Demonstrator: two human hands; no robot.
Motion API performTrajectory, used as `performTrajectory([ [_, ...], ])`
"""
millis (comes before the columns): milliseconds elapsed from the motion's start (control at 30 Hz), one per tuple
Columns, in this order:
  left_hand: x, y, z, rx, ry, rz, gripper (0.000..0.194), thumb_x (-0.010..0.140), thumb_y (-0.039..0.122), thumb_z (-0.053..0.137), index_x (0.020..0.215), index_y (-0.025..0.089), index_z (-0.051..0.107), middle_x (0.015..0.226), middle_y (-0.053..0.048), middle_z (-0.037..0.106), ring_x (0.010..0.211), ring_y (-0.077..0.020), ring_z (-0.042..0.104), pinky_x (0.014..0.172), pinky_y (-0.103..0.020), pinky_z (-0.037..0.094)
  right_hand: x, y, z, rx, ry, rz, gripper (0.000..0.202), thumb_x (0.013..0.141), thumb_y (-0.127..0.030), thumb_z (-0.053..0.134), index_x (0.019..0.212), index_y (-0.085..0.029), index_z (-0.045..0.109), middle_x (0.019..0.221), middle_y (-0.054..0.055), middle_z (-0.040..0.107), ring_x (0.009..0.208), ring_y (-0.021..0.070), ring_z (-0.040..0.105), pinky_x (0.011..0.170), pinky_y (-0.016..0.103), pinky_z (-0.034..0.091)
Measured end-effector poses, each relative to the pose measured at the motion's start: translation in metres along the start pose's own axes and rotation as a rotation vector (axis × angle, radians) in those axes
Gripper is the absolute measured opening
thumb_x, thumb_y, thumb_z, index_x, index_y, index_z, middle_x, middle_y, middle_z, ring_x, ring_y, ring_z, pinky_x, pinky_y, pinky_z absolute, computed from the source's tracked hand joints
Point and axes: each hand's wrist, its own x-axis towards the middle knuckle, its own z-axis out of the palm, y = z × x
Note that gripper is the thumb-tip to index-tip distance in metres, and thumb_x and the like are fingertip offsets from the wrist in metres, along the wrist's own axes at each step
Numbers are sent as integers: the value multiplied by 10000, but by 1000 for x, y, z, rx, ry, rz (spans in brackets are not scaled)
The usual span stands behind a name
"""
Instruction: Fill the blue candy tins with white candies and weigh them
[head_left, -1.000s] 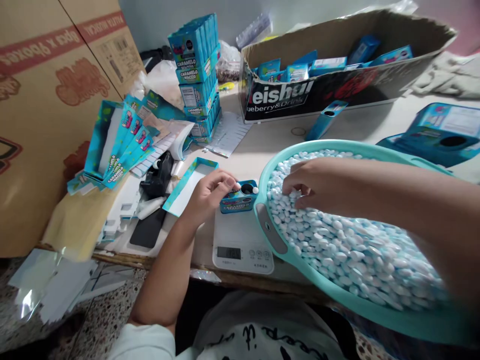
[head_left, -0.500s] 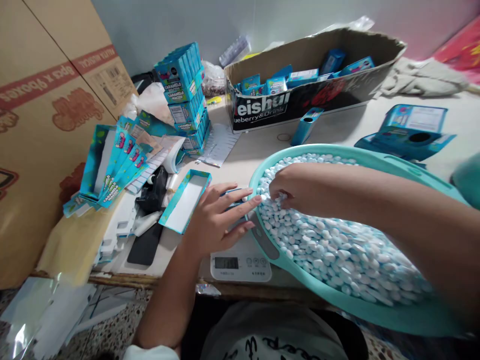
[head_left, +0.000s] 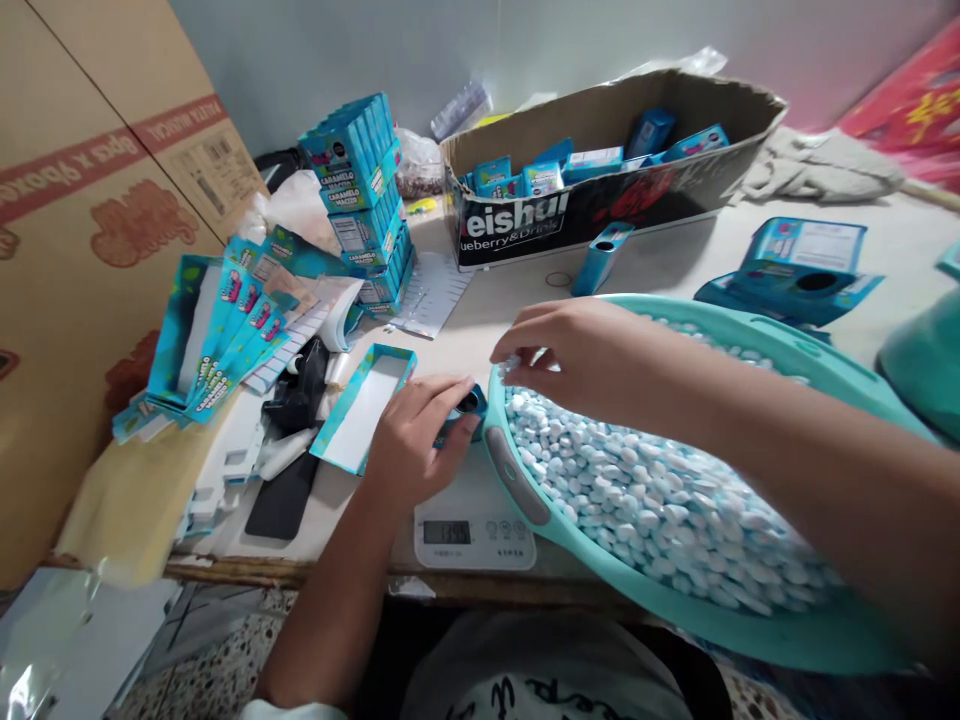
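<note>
A teal tub (head_left: 652, 590) full of small wrapped white candies (head_left: 645, 500) stands at the right. My right hand (head_left: 562, 345) is over its left rim, fingertips pinched on a candy (head_left: 511, 364). Beside the rim, my left hand (head_left: 424, 430) has its fingers and thumb round a small blue box (head_left: 470, 402) with a dark round hole on top. The box is above a white digital scale (head_left: 476, 540), whose rear part is hidden by my left hand. An open teal tray box (head_left: 367, 405) lies left of that hand.
Stacked blue boxes (head_left: 360, 200) stand at the back, left of a black carton (head_left: 600, 195) holding more boxes. Single blue boxes (head_left: 602, 258) lie behind the tub. Flat packaging (head_left: 236, 330), a black phone (head_left: 281, 500) and a large brown carton (head_left: 90, 200) are at the left.
My right hand has risen out of the candies and moved left to the tub's rim. My left hand, earlier spread, has closed round the small blue box. The view has shifted slightly.
</note>
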Motion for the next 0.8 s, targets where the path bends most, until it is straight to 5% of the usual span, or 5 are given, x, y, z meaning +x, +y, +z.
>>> performTrajectory([
  [300,-2,-4,0,35,49,-87,186,990,237,570,1107,195,709,1065,-92,813,1003,-220,765,916,-371,606,4,-24,30,571,337,-61,159,904,-277,661,966,-194,782,1003,70,723,792,141,686,742,281,609],
  [533,0,-5,-10,-274,107,-501,223,909,209,607,1054,185,774,1047,-67,824,929,-194,779,873,-328,628,9,-14,40,270,58,-157,187,885,-162,666,1026,-195,784,961,68,711,796,143,668,723,262,525],
  [800,3,-4,-9,-287,52,-406,159,933,221,614,981,206,765,1008,-52,818,971,-199,762,905,-345,606,2,-5,18,110,90,-156,264,955,-219,563,1132,-195,758,1089,89,727,849,164,687,748,287,516],
])
